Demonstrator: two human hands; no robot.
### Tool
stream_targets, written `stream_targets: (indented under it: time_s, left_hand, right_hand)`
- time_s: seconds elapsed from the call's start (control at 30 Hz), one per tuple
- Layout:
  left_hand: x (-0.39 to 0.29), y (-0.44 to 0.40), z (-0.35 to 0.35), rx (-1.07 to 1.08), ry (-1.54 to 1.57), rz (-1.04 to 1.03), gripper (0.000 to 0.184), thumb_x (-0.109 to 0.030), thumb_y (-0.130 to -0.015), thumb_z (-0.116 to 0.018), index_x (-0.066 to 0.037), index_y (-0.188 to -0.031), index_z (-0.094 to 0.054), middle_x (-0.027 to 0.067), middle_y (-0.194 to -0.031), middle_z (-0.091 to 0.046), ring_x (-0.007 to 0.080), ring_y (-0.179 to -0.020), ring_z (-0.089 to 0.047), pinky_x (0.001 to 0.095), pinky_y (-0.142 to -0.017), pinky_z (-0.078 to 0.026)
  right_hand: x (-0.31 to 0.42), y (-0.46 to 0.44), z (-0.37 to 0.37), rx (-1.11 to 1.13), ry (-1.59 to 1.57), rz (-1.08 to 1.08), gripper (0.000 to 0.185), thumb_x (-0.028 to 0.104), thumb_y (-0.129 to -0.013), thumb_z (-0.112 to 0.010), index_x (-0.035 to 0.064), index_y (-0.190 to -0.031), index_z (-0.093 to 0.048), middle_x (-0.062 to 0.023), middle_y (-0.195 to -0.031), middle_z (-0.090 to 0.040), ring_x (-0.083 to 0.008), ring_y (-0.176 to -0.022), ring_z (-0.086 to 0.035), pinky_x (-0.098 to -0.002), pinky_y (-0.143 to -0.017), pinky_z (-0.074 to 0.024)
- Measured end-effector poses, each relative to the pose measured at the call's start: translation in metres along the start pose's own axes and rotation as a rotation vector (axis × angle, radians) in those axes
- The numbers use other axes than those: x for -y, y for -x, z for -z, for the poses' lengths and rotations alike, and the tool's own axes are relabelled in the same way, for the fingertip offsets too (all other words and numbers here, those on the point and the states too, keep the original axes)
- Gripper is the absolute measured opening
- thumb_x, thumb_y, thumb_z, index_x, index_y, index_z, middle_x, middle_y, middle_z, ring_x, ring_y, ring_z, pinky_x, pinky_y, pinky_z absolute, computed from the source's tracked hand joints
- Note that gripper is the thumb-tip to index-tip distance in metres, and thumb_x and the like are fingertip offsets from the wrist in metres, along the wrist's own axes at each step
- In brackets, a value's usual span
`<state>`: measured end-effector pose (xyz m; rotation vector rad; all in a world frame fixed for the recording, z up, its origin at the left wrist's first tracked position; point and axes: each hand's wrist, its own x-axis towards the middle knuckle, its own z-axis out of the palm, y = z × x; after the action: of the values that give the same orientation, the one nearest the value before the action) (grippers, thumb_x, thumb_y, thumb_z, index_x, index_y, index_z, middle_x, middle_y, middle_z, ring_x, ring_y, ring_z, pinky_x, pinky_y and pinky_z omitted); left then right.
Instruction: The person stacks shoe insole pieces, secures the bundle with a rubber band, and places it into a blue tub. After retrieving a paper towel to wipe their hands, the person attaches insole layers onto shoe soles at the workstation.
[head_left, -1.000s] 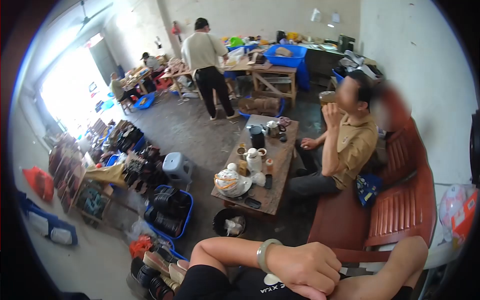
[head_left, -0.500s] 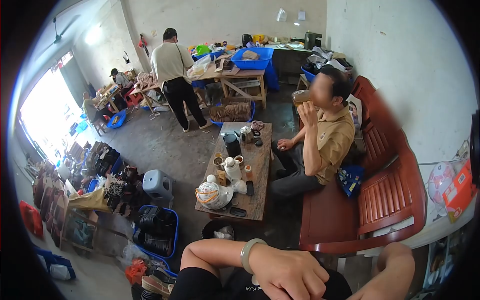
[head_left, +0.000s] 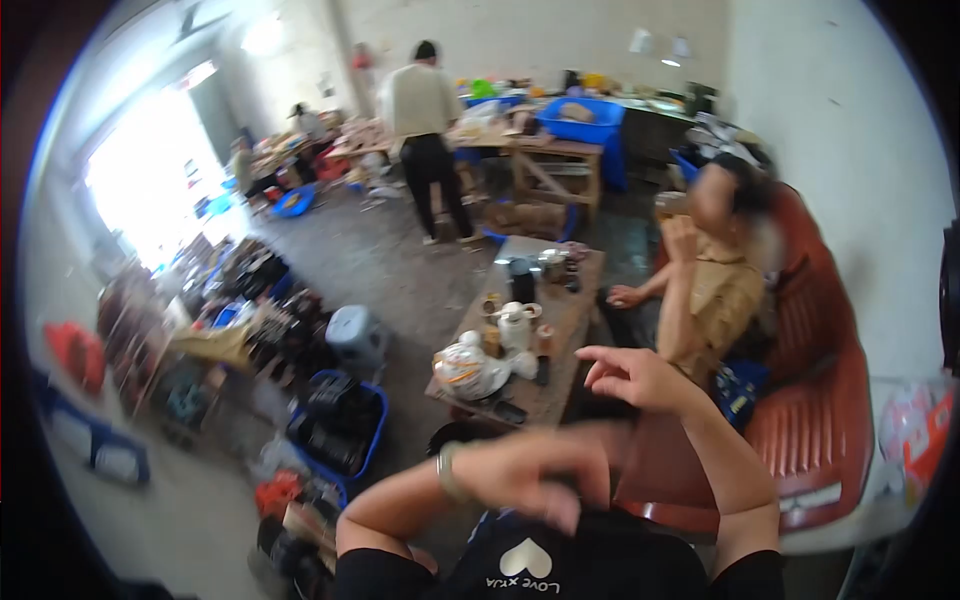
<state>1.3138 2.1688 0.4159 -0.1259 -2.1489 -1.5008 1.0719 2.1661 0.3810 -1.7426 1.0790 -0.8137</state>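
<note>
My left hand (head_left: 545, 472), with a pale green bracelet (head_left: 450, 472) on its wrist, is raised in front of my black shirt (head_left: 600, 565). It is blurred, but thumb and fingers look spread and nothing shows in them. Higher up and further right is my right hand (head_left: 632, 380), its fingers apart and slightly bent, holding nothing. It appears in front of the right edge of a wooden table (head_left: 570, 330). On that table stand a white patterned helmet-like object (head_left: 462, 368), a white bottle (head_left: 515, 328) and a dark cup (head_left: 521, 282).
A person (head_left: 715, 290) sits on the red bench (head_left: 810, 440) at the right, one hand near the mouth. Another person (head_left: 418, 110) stands at a far workbench. A grey stool (head_left: 355, 335) and a blue basket of dark shoes (head_left: 378, 425) are on the left.
Both hands have come up from low against my body. My right hand, earlier hidden, now shows in full. The view has shifted, so the room appears further right than half a second ago.
</note>
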Motion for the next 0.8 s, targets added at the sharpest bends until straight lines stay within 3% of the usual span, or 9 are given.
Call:
stream_targets:
  time_s: [0.07, 0.1, 0.13, 0.37, 0.57, 0.6, 0.63, 0.7, 0.8]
  left_hand:
    - [0.04, 0.035, 0.045, -0.456, -0.107, 0.456, 0.049, -0.011, -0.09, -0.066, -0.003, -0.135, -0.046, 0.006, -0.096, -0.062, 0.0124, -0.083, -0.059, 0.0279, -0.074, -0.05]
    - [0.057, 0.058, 0.085, -0.71, -0.252, 0.319, 0.079, -0.013, -0.09, -0.067, -0.002, -0.15, -0.018, 0.006, -0.091, -0.063, 0.0113, -0.077, -0.059, 0.0267, -0.071, -0.051]
    - [0.051, 0.082, 0.124, -0.859, -0.327, 0.687, 0.101, -0.019, -0.089, -0.069, -0.003, -0.151, 0.01, 0.0059, -0.084, -0.063, 0.0118, -0.073, -0.059, 0.0268, -0.07, -0.051]
    - [0.003, 0.243, 0.208, -1.363, -0.843, 1.452, 0.082, -0.036, -0.088, -0.063, -0.003, -0.149, -0.02, 0.0097, -0.079, -0.068, 0.021, -0.069, -0.067, 0.0383, -0.074, -0.055]
    - [0.045, 0.187, 0.075, -0.847, -0.576, 1.208, 0.047, -0.024, -0.087, -0.069, -0.005, -0.126, -0.049, 0.0082, -0.078, -0.065, 0.0158, -0.061, -0.064, 0.0297, -0.053, -0.053]
    - [0.066, 0.183, 0.033, -0.651, -0.488, 1.159, 0.028, -0.019, -0.09, -0.063, -0.005, -0.113, -0.055, 0.0108, -0.086, -0.065, 0.016, -0.071, -0.065, 0.0294, -0.059, -0.055]
    - [0.084, 0.187, -0.004, 0.084, -1.037, 0.762, 0.025, -0.021, -0.094, -0.058, -0.006, -0.114, -0.054, 0.0156, -0.096, -0.064, 0.0196, -0.088, -0.066, 0.0302, -0.071, -0.055]
    - [0.104, 0.171, -0.099, -0.062, -0.57, 1.164, 0.057, -0.051, -0.088, -0.06, -0.009, -0.124, -0.05, 0.0183, -0.106, -0.065, 0.0312, -0.096, -0.066, 0.0412, -0.079, -0.053]
    - [0.112, 0.19, -0.195, 0.239, -0.355, 1.223, 0.07, -0.059, -0.088, -0.056, -0.014, -0.14, -0.042, 0.0222, -0.112, -0.065, 0.0405, -0.102, -0.062, 0.0467, -0.089, -0.047]
  right_hand:
    - [-0.015, -0.025, -0.013, 0.095, 0.055, -0.005, 0.042, 0.005, -0.089, -0.062, 0.0016, -0.131, -0.054, -0.0062, -0.094, -0.068, -0.0113, -0.082, -0.063, -0.0256, -0.075, -0.0496]
    - [-0.019, -0.025, -0.026, 0.178, -0.019, -0.004, 0.042, 0.005, -0.089, -0.063, 0.0014, -0.13, -0.055, -0.0064, -0.094, -0.068, -0.0111, -0.083, -0.063, -0.0257, -0.076, -0.0498]
    - [-0.024, -0.02, -0.039, 0.258, -0.092, -0.016, 0.042, 0.006, -0.089, -0.064, 0.0011, -0.129, -0.055, -0.0066, -0.094, -0.068, -0.0109, -0.083, -0.063, -0.0258, -0.077, -0.05]
    - [-0.064, 0.091, -0.081, 0.487, -0.025, -0.036, 0.043, 0.011, -0.089, -0.066, 0.0053, -0.131, -0.056, -0.0052, -0.094, -0.071, -0.0106, -0.086, -0.065, -0.0273, -0.079, -0.0514]
    - [-0.11, 0.17, -0.078, 0.432, -0.314, -0.473, 0.044, 0.012, -0.09, -0.066, 0.0038, -0.132, -0.056, -0.0043, -0.099, -0.07, -0.0107, -0.086, -0.064, -0.0264, -0.081, -0.0503]
    - [-0.126, 0.181, -0.08, 0.419, -0.304, -0.41, 0.042, 0.011, -0.09, -0.065, 0.0022, -0.13, -0.056, -0.0052, -0.098, -0.07, -0.0093, -0.085, -0.063, -0.026, -0.08, -0.0504]
    - [-0.132, 0.189, -0.08, 0.407, -0.328, -0.45, 0.04, 0.01, -0.09, -0.064, 0.002, -0.129, -0.057, -0.0057, -0.098, -0.069, -0.0111, -0.086, -0.064, -0.0262, -0.079, -0.0511]
    - [-0.143, 0.207, -0.084, 0.375, -0.385, -0.535, 0.038, 0.008, -0.091, -0.062, 0.0016, -0.128, -0.057, -0.0068, -0.097, -0.068, -0.0148, -0.088, -0.066, -0.0264, -0.077, -0.0525]
    - [-0.187, 0.231, -0.104, 0.307, -0.409, -0.542, 0.039, 0.015, -0.091, -0.063, 0.0038, -0.127, -0.058, -0.0071, -0.098, -0.07, -0.0142, -0.089, -0.067, -0.0274, -0.078, -0.0521]
